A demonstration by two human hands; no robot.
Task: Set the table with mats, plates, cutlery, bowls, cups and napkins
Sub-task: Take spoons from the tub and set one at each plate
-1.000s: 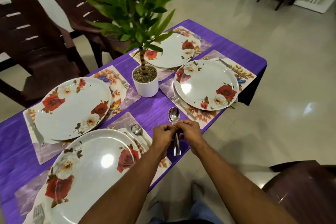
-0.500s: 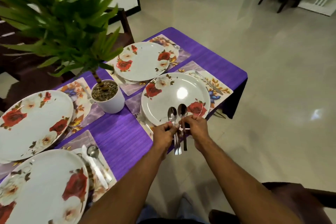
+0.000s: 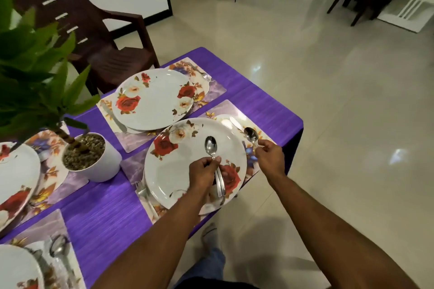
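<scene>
The left hand [image 3: 203,171] grips spoons [image 3: 211,148], count unclear; the right hand [image 3: 270,156] pinches one spoon [image 3: 251,135] beside four plates [image 3: 178,171].

Fork [image 3: 142,192] half under plate [image 3: 178,171]

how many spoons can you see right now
3: one spoon held by the left hand above the near plate, one pinched by the right hand over the mat, one lying bottom left. More may be hidden.
</scene>
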